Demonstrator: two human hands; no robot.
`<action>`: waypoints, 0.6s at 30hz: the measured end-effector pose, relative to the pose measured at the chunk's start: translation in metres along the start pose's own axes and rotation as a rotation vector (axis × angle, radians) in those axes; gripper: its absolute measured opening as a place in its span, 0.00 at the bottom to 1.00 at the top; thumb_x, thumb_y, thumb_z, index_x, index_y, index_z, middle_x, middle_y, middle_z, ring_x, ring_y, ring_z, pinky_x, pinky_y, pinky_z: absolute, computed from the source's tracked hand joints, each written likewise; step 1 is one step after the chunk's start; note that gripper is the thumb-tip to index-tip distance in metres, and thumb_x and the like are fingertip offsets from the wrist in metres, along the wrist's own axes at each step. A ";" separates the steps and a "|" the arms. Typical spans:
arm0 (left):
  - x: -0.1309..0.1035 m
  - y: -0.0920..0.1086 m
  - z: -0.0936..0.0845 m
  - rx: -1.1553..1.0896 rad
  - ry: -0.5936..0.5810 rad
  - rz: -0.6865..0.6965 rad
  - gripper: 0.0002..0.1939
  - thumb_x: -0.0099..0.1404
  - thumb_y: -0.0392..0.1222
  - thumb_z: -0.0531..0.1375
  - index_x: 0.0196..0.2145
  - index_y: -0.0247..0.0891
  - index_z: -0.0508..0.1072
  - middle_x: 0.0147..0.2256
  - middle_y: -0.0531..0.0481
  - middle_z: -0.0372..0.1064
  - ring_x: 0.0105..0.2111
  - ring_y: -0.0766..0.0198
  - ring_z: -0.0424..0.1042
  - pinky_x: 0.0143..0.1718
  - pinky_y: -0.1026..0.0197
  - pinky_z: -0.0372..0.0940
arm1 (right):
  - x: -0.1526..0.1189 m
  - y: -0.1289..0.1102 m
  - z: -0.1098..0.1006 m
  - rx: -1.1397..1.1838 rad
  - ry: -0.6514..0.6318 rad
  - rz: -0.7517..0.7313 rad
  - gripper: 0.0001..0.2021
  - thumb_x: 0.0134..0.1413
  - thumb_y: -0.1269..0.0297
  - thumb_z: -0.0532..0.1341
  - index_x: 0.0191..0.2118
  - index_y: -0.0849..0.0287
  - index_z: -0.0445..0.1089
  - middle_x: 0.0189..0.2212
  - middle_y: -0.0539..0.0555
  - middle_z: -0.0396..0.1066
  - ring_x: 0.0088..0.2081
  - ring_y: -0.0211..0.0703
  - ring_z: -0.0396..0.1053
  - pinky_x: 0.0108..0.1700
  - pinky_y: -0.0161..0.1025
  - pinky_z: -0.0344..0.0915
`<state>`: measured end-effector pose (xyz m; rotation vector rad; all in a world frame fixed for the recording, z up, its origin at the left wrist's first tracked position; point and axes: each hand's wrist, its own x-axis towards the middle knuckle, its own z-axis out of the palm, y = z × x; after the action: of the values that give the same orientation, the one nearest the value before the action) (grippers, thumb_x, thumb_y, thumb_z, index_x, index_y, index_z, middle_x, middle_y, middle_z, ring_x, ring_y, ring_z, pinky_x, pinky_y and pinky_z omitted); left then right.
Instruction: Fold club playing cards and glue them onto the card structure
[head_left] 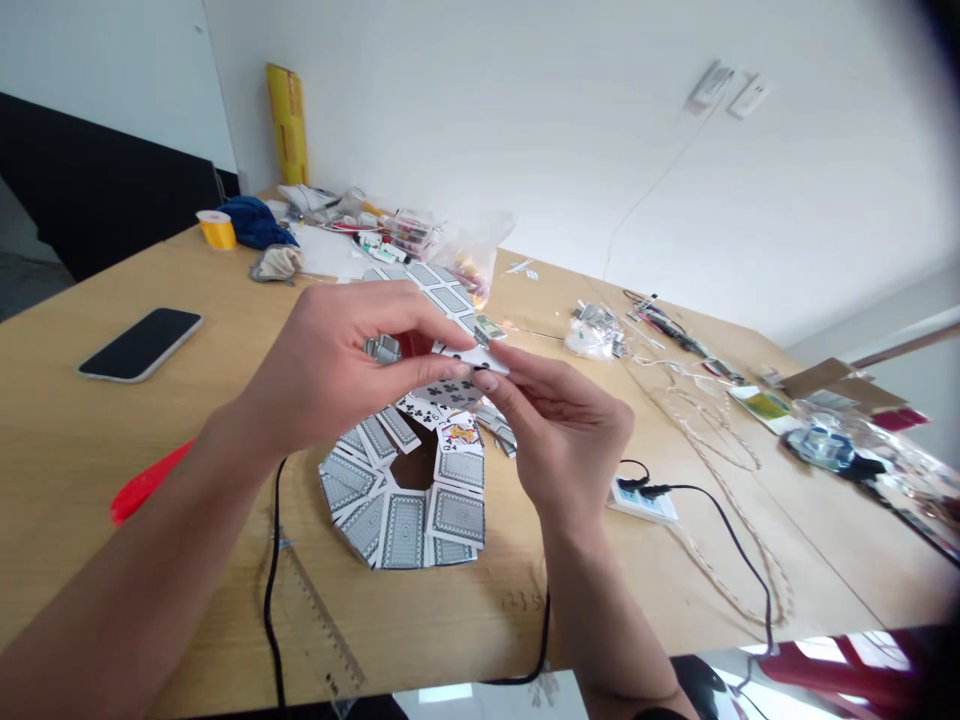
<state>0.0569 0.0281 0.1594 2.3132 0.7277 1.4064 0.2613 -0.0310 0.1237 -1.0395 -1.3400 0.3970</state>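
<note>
My left hand (360,345) and my right hand (559,420) meet near the middle of the view, fingers pinched on a small white playing card piece (491,359) between them. Below and behind them stands a structure of overlapping playing cards (405,528), most with grey patterned backs outward, arranged in a ring around a dark opening. A face card (459,434) and some club cards show at the inner edge. More joined cards (448,297) rise behind my left fingers. My hands hide part of the structure.
A phone (141,344) and a red object (150,484) lie at left. A clear ruler (321,620) and black cable are in front. Right of my hands are a power strip (642,500), cords and a small bag (592,332). Assorted clutter lines the back, beside a yellow roll (217,230).
</note>
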 end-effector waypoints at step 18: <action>0.000 0.004 0.001 -0.024 -0.055 -0.011 0.05 0.74 0.49 0.67 0.39 0.52 0.84 0.36 0.52 0.84 0.34 0.58 0.80 0.38 0.52 0.75 | -0.002 -0.004 0.001 0.053 0.001 -0.013 0.08 0.65 0.61 0.75 0.49 0.46 0.84 0.37 0.48 0.84 0.35 0.43 0.81 0.35 0.41 0.80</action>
<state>0.0590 0.0251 0.1614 2.3164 0.7018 1.3337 0.2582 -0.0345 0.1254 -0.9870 -1.3278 0.4200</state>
